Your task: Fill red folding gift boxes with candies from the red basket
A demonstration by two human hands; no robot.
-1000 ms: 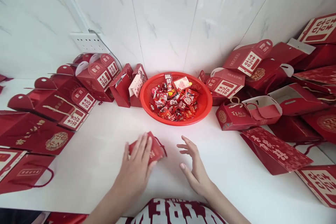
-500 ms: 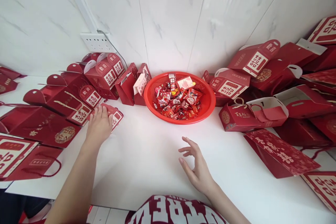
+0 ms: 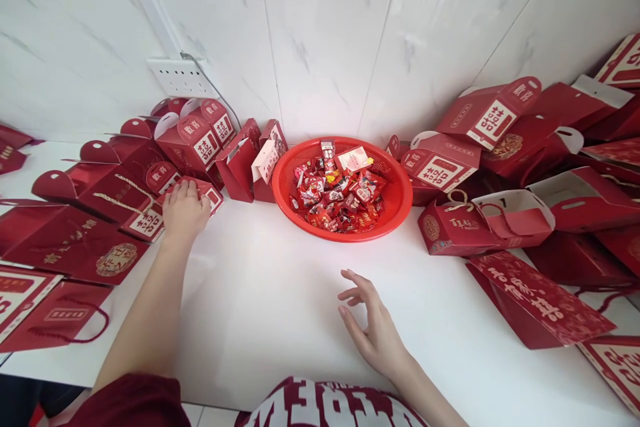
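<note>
My left hand point(image 3: 186, 212) is over a small red gift box point(image 3: 214, 197) with a white-and-red printed label, fingers bent across its top; much of the box is hidden beneath. That box touches the row of red boxes on the left, beside a box with a rope handle point(image 3: 145, 222). Held above the white table, my right hand point(image 3: 373, 325) has its fingers apart and nothing in them. Beyond it stands a red plastic basket point(image 3: 345, 232) containing many wrapped candies point(image 3: 336, 195).
Two narrow red boxes point(image 3: 236, 170) stand left of the basket. Red gift boxes point(image 3: 443, 163) are piled along the right side, some with open tops. A socket strip point(image 3: 183, 79) with a grey cable is on the tiled wall behind the table point(image 3: 270, 307).
My left hand and the small box have shifted back and left, up against the other boxes. The right hand stays almost where it was, still empty. The view has tilted slightly.
</note>
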